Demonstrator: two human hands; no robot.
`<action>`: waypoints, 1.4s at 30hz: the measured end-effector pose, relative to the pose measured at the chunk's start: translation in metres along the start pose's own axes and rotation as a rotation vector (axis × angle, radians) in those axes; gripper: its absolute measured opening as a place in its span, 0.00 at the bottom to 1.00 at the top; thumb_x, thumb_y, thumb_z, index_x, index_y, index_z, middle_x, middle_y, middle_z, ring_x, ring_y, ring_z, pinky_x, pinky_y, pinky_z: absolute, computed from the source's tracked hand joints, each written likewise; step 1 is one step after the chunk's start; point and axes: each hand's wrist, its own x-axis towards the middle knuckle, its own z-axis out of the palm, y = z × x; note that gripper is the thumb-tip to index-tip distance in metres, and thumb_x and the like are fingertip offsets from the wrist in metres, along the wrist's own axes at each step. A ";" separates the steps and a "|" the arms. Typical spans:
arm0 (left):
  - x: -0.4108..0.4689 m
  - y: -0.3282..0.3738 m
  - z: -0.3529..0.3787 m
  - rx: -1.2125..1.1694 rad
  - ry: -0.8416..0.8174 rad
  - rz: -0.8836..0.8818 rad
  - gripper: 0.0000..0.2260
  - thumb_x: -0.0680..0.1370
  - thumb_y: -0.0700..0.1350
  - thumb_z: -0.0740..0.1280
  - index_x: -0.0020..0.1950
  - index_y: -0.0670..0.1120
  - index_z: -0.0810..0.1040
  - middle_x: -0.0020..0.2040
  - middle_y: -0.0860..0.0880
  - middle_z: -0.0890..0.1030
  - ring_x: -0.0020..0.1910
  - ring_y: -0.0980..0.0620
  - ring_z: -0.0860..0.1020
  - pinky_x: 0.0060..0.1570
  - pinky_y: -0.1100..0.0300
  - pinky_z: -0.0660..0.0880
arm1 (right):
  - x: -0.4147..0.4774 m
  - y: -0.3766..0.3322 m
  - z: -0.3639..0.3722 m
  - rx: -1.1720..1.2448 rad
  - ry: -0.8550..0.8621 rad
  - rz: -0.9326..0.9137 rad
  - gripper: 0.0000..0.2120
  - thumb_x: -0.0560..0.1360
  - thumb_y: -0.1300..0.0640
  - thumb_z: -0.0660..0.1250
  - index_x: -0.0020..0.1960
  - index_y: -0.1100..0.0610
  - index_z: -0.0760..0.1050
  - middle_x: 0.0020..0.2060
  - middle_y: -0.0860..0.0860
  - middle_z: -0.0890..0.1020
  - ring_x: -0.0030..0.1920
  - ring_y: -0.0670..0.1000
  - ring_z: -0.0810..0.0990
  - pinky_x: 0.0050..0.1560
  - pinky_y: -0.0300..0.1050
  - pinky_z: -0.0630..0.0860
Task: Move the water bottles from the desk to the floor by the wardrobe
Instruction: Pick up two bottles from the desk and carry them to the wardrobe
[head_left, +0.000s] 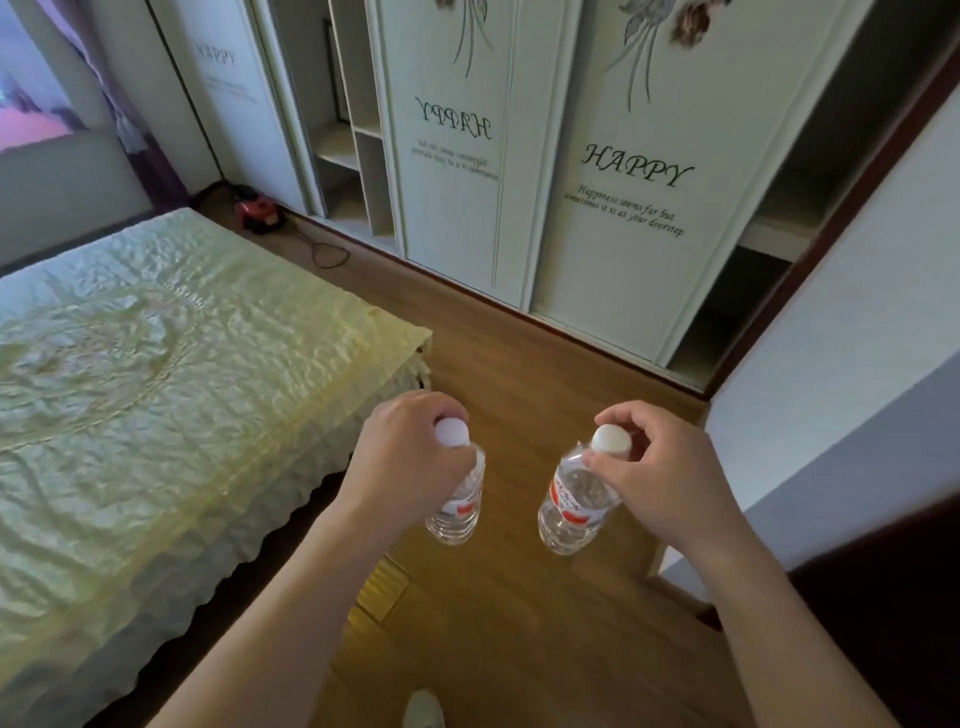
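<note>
Wardrobe (613, 218) fills the top of the view: white sliding doors with "HAPPY" lettering and flower prints, one gap left of centre showing empty shelves, another open section at the right end. Bed (156, 374) with a pale green quilted cover takes the left half, its foot corner reaching toward the centre. Wood floor (519, 623) runs between the bed and the wardrobe. A pale wall sits at the right edge, with a dark surface below it whose nature I cannot tell. Small red object (258, 210) on the floor near the wardrobe's far left end, thin black cable looped beside it; too blurred to identify.

Both forearms come in from the bottom edge. Left hand (410, 457) closed around the neck of the left bottle (457, 506), fingers wrapped just under the white cap. Right hand (660, 478) pinches the right bottle (574, 501) at the neck, thumb and fingers under its white cap. Both bottles are clear plastic with red-and-white labels, hanging roughly upright, slightly tilted, above the floor near the bed's foot corner, well short of the wardrobe base. Bottles apart, not touching. A light-coloured shoe tip (423, 709) shows at the bottom edge.
</note>
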 end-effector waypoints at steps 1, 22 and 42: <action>0.018 -0.003 0.002 -0.005 -0.018 0.021 0.12 0.68 0.44 0.73 0.49 0.53 0.81 0.45 0.60 0.79 0.45 0.60 0.76 0.40 0.70 0.67 | 0.011 0.000 0.003 0.000 0.020 0.022 0.13 0.72 0.50 0.75 0.53 0.43 0.75 0.46 0.36 0.79 0.47 0.43 0.80 0.42 0.36 0.81; 0.347 0.058 0.129 0.023 -0.292 0.168 0.09 0.67 0.44 0.73 0.43 0.56 0.78 0.43 0.60 0.78 0.42 0.61 0.76 0.36 0.68 0.69 | 0.273 0.103 -0.034 0.015 0.250 0.230 0.12 0.71 0.50 0.75 0.50 0.42 0.75 0.43 0.35 0.78 0.46 0.42 0.79 0.42 0.33 0.78; 0.636 0.182 0.297 -0.005 -0.565 0.350 0.10 0.69 0.46 0.73 0.48 0.56 0.78 0.44 0.60 0.79 0.44 0.57 0.78 0.39 0.66 0.73 | 0.519 0.237 -0.126 -0.025 0.426 0.516 0.12 0.72 0.51 0.74 0.52 0.44 0.75 0.45 0.38 0.79 0.46 0.45 0.80 0.50 0.40 0.80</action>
